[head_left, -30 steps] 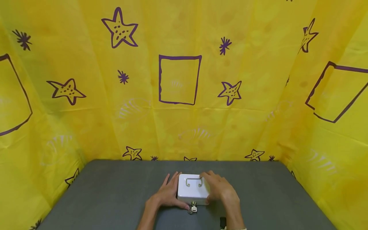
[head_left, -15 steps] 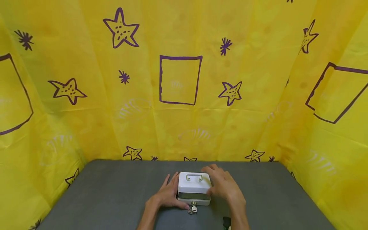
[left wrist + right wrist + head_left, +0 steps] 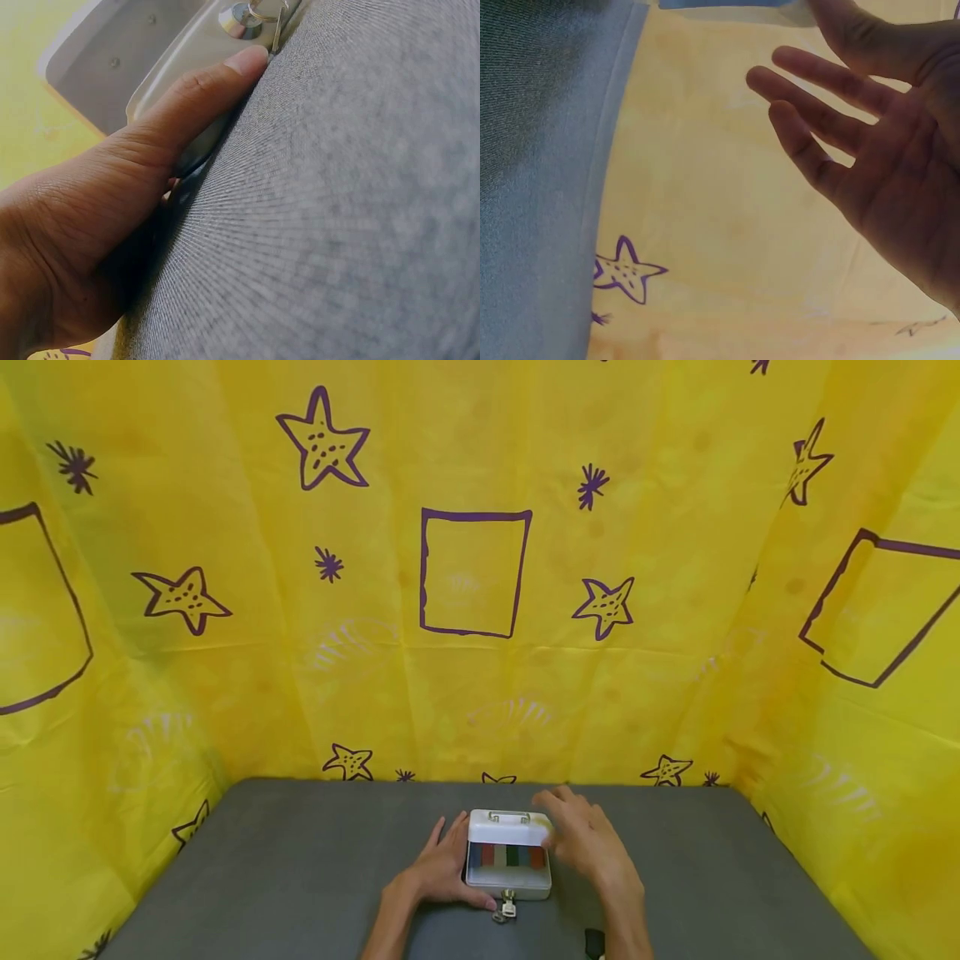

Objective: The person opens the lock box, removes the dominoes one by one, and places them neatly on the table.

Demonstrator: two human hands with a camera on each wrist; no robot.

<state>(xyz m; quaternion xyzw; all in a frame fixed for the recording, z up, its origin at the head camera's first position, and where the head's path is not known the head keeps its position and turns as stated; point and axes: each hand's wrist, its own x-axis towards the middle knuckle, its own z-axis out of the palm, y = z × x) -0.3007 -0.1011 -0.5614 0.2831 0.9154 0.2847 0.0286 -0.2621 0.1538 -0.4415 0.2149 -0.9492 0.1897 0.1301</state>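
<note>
A small white cash box sits on the grey table, its lid raised and tilted back, a wire handle on top. Coloured strips show inside it. At the front, keys hang from the lock. My left hand holds the box at its left side, thumb along the front near the lock; its other fingers are partly hidden. My right hand is at the lid's right edge, with its thumb against the lid and the other fingers spread in the air.
The grey table extends around the box on all sides. Yellow cloth with purple starfish drawings hangs behind the table and at both sides. A dark band is at my right wrist.
The box's lid has swung from shut to raised and tilted back, baring the coloured strips. My right hand has risen with its edge; my left hand stays on the box.
</note>
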